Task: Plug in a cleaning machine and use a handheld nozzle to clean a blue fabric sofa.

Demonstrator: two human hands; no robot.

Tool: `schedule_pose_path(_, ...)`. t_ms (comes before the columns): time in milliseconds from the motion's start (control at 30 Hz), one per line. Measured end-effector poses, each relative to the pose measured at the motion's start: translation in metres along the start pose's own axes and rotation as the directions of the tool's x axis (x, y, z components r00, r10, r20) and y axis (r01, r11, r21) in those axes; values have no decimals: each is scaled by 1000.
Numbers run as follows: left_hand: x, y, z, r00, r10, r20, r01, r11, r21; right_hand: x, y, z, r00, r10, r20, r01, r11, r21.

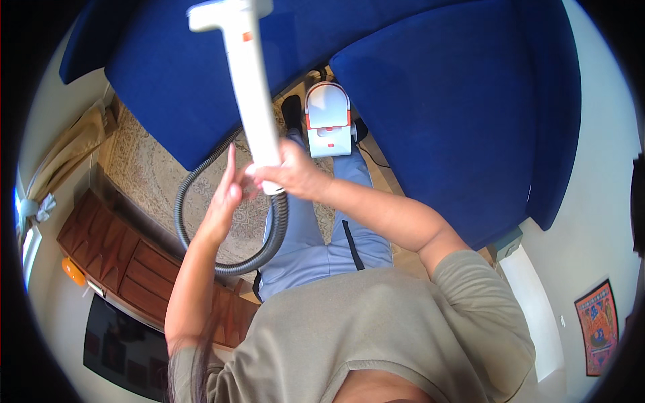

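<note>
My right hand (297,171) grips the lower end of a white cleaner handle (252,101), which has an orange-red button and a wide crosswise head (211,15) at its top. A black corrugated hose (276,234) leaves the bottom of the handle and loops left, then up toward the blue sofa. My left hand (224,196) is beside the lower handle, its fingers apart and partly blurred; whether a fingertip touches the handle is unclear. A white and red cleaner body (328,121) stands on the floor by my feet.
Blue sofa sections (443,116) lie ahead and to the right, over a patterned rug (146,151). A thin black cord (375,158) runs beside the cleaner body. At left are a wooden cabinet (121,262), a dark television (126,342) and a tied curtain (70,156).
</note>
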State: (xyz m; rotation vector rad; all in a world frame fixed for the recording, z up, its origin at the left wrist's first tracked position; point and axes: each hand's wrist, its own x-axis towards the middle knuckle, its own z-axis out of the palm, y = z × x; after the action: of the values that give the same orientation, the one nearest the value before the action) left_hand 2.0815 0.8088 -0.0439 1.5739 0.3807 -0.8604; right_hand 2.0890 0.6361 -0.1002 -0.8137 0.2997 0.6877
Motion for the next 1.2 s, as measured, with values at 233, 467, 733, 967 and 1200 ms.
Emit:
schedule_pose_path(233,50,9,-23,974,-103,-202,93,994,-61,27,28,-47,944,241,224,-69,812,-579)
schedule_pose_path(467,44,18,-58,972,-30,-234,67,986,153,123,119,-255,867,-2,-498,-493,-145,-858)
schedule_pose_path(733,33,3,-92,953,-242,-184,265,958,112,106,128,-231,820,-322,-472,-537,-148,-831)
schedule_pose_path(967,27,1,-89,963,-228,-144,251,953,171,71,151,-242,885,112,-451,-424,-202,-883)
schedule_pose_path(1200,-9,18,-71,975,-191,-111,209,962,175,-35,179,-194,923,190,-334,-314,-127,-941)
